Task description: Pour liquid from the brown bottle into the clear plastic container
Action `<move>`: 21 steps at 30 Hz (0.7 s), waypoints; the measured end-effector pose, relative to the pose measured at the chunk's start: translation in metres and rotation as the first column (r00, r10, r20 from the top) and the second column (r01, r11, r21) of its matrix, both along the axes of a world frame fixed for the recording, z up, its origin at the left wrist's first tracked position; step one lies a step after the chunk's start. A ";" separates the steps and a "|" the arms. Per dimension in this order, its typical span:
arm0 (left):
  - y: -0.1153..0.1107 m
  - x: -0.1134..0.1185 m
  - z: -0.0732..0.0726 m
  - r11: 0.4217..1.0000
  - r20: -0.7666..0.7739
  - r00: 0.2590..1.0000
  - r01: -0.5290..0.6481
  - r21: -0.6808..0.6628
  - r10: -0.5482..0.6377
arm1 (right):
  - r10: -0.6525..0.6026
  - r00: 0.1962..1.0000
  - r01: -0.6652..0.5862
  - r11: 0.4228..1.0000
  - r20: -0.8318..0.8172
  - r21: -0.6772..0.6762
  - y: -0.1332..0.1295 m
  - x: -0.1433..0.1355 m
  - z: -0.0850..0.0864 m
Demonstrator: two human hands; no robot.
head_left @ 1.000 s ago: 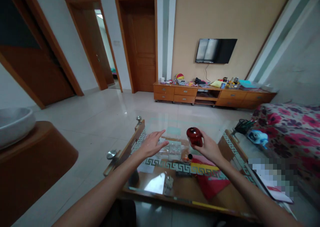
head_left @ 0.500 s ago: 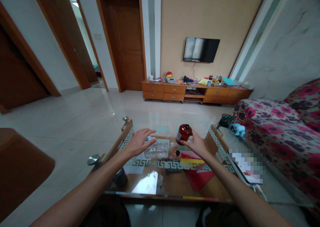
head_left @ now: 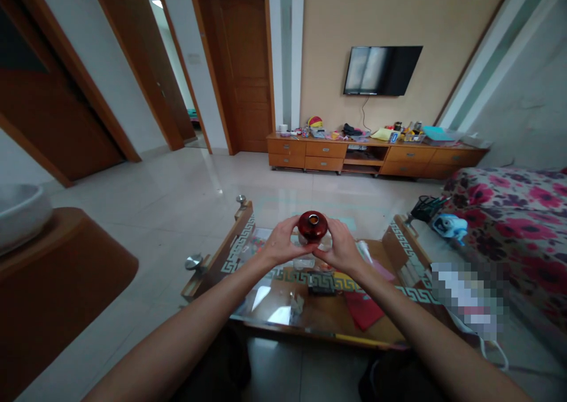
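Observation:
A dark reddish-brown bottle [head_left: 312,231] is between my two hands in the middle of the head view, above the glass table [head_left: 283,325]. Its round shoulder and uncapped neck face up toward me. From the left side, my left hand [head_left: 282,241] grips it with curved fingers and thumb. On the opposite side my right hand [head_left: 340,248] holds it too, and the thumbs come close together in front. The hands hide the bottle's lower part. Just below them a clear plastic container [head_left: 303,263] shows in part.
Red sheet-like material [head_left: 363,309] and a dark flat object [head_left: 322,287] lie in the table area. Metal knobs [head_left: 194,262] stand out at its left side. A flowered sofa [head_left: 522,213] is at right, with a black mesh holder [head_left: 425,208] nearby. A cabinet [head_left: 325,156] stands beyond.
My left hand has moved right and closed on the bottle, which my right hand alone held before. The bottle is now more upright, its opening toward me. The view has shifted left.

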State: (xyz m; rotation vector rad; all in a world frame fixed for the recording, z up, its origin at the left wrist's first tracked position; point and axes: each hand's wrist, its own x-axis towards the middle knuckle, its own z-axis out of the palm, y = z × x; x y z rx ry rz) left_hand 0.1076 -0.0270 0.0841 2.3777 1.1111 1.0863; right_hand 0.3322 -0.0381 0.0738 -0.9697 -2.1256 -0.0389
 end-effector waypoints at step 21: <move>0.025 -0.192 -0.062 0.862 -0.004 0.887 -0.450 -0.234 0.462 | -0.001 0.875 0.226 0.885 0.484 -0.406 0.004 0.066 -0.046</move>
